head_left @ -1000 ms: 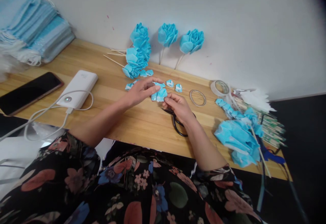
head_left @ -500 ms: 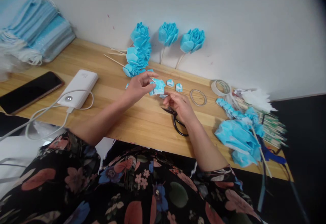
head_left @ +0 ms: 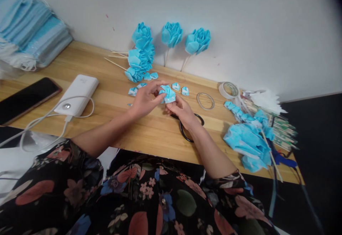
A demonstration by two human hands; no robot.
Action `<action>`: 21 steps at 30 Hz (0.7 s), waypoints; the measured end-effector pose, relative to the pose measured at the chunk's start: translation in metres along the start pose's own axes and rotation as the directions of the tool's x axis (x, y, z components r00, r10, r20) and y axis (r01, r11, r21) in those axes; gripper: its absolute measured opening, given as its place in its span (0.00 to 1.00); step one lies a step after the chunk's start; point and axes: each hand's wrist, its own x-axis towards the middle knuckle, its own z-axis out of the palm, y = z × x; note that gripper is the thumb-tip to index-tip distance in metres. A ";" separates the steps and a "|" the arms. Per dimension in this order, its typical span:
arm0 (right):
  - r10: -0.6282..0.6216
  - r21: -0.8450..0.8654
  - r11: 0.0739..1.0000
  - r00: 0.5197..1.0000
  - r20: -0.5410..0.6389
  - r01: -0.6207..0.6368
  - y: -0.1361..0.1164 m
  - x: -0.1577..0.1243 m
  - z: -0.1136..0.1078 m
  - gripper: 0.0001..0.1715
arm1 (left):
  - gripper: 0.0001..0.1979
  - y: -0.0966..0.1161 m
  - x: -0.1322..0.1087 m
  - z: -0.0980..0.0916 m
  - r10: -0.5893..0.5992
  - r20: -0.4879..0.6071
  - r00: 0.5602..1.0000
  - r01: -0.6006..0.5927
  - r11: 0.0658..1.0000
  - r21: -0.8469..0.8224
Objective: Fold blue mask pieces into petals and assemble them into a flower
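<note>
Between my hands, above the wooden table, is a small folded light-blue piece point(head_left: 169, 94) that looks like paper or mask fabric. My left hand point(head_left: 148, 98) pinches it from the left between thumb and fingers. My right hand point(head_left: 184, 112) is closed at its lower right edge, thumb and fingertips pressed on it. Black-handled scissors point(head_left: 184, 133) lie under my right hand, their blades mostly hidden. Just beyond are small folded blue petals point(head_left: 175, 86), with more petals point(head_left: 133, 91) left of my left hand.
Finished blue flowers on sticks point(head_left: 140, 58) lie and lean along the wall. A power bank point(head_left: 80, 92), phone point(head_left: 29, 99) and stacked masks point(head_left: 34, 28) are left. Right are a thin ring point(head_left: 205, 100), tape roll point(head_left: 228, 90), crumpled blue material point(head_left: 247, 140) and a blue-handled tool point(head_left: 284, 161).
My right hand has moved up to the blue piece and now grips its lower edge. The piece has turned slightly in my left hand. The whole view has shifted a little.
</note>
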 end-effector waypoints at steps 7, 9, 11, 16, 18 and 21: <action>-0.039 -0.016 0.999 0.999 -0.002 0.038 0.003 0.001 0.000 0.22 | 0.16 -0.001 0.001 0.001 0.032 -0.003 0.999 -0.032 0.999 -0.027; -0.056 -0.021 0.998 0.998 0.005 0.056 0.004 0.001 0.000 0.19 | 0.16 -0.001 0.001 0.001 0.033 0.003 0.999 -0.033 0.999 -0.023; -0.062 -0.015 0.998 0.998 0.014 0.062 0.004 0.001 0.000 0.18 | 0.17 -0.001 0.001 0.002 0.030 0.008 1.000 -0.029 0.999 -0.020; -0.056 -0.012 0.998 0.998 -0.003 0.056 0.004 0.001 -0.001 0.14 | 0.17 0.000 0.000 0.003 0.014 0.037 0.999 -0.013 0.999 -0.047; -0.056 -0.018 0.998 0.998 -0.016 0.056 0.005 0.001 -0.001 0.12 | 0.15 0.002 0.000 0.003 0.011 0.044 0.999 -0.008 0.998 -0.065; -0.059 -0.040 0.998 0.998 -0.024 0.058 0.005 0.001 -0.001 0.10 | 0.13 0.003 0.001 0.003 -0.012 0.059 0.998 0.018 0.994 -0.106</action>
